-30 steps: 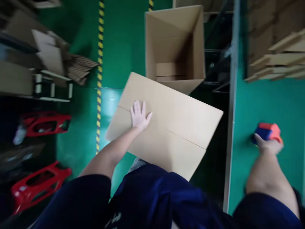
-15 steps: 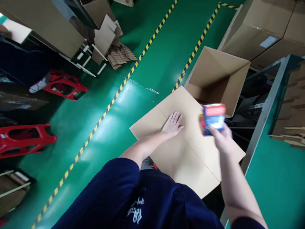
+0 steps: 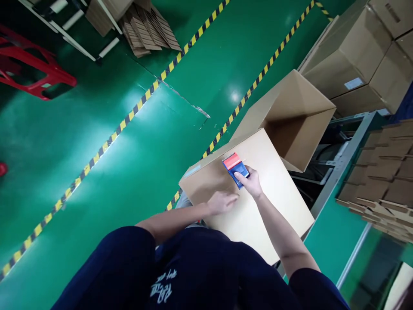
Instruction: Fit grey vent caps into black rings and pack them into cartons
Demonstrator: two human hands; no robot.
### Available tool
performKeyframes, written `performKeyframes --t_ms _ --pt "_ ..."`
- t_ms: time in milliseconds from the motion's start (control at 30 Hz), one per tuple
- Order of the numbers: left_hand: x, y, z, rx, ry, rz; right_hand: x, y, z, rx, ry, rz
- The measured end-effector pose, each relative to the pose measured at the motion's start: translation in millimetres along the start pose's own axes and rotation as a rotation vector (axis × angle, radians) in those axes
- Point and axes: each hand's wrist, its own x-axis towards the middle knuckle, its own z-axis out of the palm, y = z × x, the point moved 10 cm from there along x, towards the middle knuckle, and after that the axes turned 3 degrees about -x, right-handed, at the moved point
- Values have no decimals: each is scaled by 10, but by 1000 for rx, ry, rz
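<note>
A closed cardboard box [image 3: 277, 189] sits in front of me, its broad pale face turned up and a narrower side toward the left. My right hand [image 3: 253, 183] grips a red-and-blue tape dispenser [image 3: 237, 168], its toothed edge at the box's far edge. Below it, my left hand [image 3: 222, 202] rests by the near part of the box with fingers curled together. What those fingers hold, if anything, is hidden.
An open cardboard box [image 3: 290, 125] stands just beyond. Stacked cartons [image 3: 361, 64] fill the back right. Flat cardboard pieces [image 3: 383, 172] lie on a green-topped bench [image 3: 338, 245] at right. Yellow-black tape [image 3: 129, 118] marks the floor; a red stool [image 3: 38, 69] is at left.
The right hand has brought the tape dispenser left, onto the box's edge. My left hand has drawn back from lying flat and its fingers have curled. The box has tilted or turned, showing a side.
</note>
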Motion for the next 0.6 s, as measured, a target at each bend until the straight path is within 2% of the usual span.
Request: performKeyframes --t_ms 33,100,133,167,233,300,433,600 --pt "-16 -70 -265 -42 75 -51 5 3 2 0 -2 3" --pt "60 -243 -851 -226 300 -204 13 11 16 14 -10 8" --pt "148 -326 -1061 -374 375 -289 17 17 23 26 -12 12" --pt "278 -382 -1162 -540 380 -372 21 24 32 36 -18 16" --pt "581 -349 -1160 -788 245 -481 27 40 45 55 -28 29" --pt "788 -243 -1137 -850 132 -519 29 66 60 70 -42 56" --pt "867 -183 -1231 -807 171 -529 15 111 86 94 -77 101" --pt "902 -291 -1174 -765 173 -627 73 40 122 108 -83 87"
